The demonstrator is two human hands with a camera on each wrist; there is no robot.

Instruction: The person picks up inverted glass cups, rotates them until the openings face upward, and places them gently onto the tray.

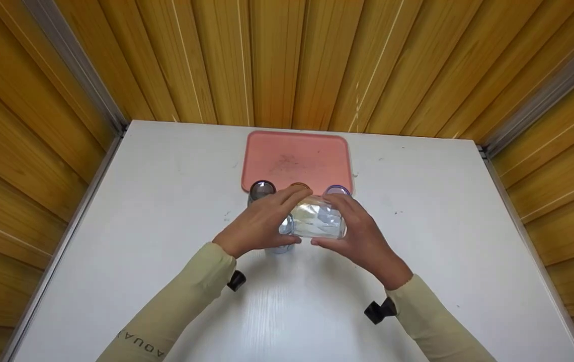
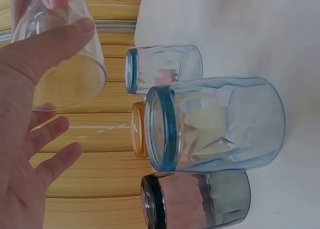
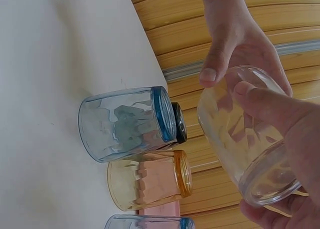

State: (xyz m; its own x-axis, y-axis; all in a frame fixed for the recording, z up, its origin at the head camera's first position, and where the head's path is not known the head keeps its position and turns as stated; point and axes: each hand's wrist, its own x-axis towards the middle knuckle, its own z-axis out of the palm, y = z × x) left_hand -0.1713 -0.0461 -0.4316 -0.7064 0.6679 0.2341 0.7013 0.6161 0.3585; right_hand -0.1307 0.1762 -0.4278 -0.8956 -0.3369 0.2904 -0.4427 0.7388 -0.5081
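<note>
Both hands hold a clear drinking glass [image 1: 318, 221] lying sideways in the air, its ends pointing left and right. My right hand [image 1: 364, 236] grips the right end, thumb below and fingers over the top. At the other end, my left hand [image 1: 261, 223] has its thumb and forefingers around the side, while its other fingers spread loosely in the left wrist view. Below stands a blue-ringed glass [image 2: 205, 124], partly covered by the left hand in the head view. Behind it are a dark-ringed glass [image 1: 261, 188], an orange-ringed glass [image 3: 150, 181] and another blue-ringed glass [image 1: 338, 190].
A pink tray [image 1: 297, 151] lies flat at the back of the white table [image 1: 176, 201], just behind the standing glasses. Wood-patterned panels [image 1: 276, 60] rise along the rear and both sides.
</note>
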